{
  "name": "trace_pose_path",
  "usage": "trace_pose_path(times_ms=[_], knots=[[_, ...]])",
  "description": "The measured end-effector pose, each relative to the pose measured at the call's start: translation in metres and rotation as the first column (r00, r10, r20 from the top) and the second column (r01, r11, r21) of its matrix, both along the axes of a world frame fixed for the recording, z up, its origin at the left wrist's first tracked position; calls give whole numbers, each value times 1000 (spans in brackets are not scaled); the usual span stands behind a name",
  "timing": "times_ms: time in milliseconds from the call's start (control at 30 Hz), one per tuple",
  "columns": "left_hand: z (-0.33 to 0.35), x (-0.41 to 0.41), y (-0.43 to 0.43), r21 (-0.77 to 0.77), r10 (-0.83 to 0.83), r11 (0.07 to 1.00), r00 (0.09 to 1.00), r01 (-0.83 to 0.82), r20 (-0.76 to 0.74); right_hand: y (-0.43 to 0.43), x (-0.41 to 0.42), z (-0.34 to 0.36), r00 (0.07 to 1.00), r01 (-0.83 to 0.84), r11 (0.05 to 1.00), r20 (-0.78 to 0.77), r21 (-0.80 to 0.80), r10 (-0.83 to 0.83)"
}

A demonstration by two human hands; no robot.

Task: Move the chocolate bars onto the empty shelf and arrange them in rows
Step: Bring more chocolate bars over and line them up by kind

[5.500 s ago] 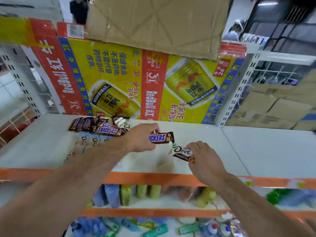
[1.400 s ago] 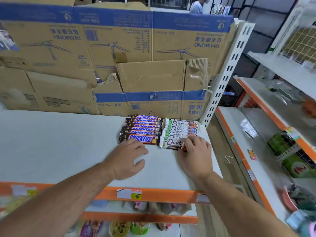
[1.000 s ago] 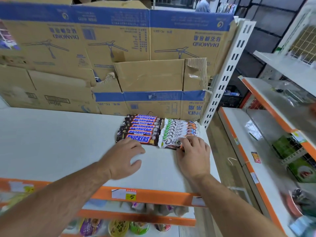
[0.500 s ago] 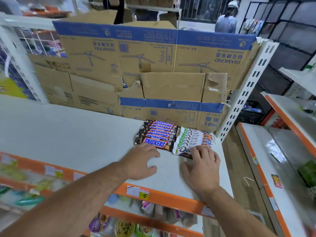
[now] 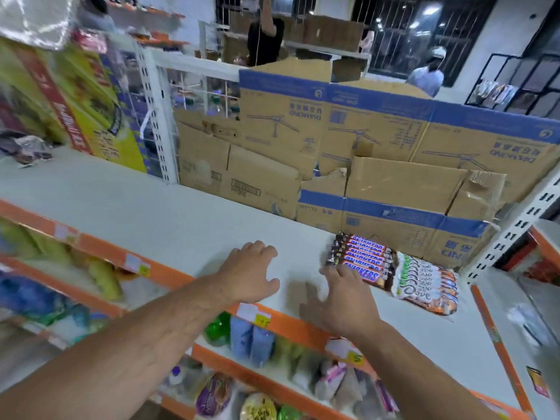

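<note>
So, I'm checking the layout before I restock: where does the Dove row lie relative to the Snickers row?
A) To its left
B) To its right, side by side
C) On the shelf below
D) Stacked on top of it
B: the Dove row lies on the white shelf immediately right of the Snickers row, on the same surface.
</note>
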State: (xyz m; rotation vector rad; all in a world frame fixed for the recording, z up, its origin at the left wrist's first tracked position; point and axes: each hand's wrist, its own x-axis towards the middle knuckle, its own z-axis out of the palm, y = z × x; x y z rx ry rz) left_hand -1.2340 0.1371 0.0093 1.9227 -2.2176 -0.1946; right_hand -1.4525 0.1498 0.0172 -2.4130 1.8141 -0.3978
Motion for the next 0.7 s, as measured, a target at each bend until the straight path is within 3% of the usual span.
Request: trace_pose_path(times_ms=[367, 700], knots=[[40, 243, 44, -44, 149, 988, 988, -151, -44, 2, 247, 21, 992, -90, 995, 88, 53, 85], [36, 395, 62, -60, 322, 944, 945, -325, -65, -17, 415, 24, 958, -284, 955, 59, 84, 280]])
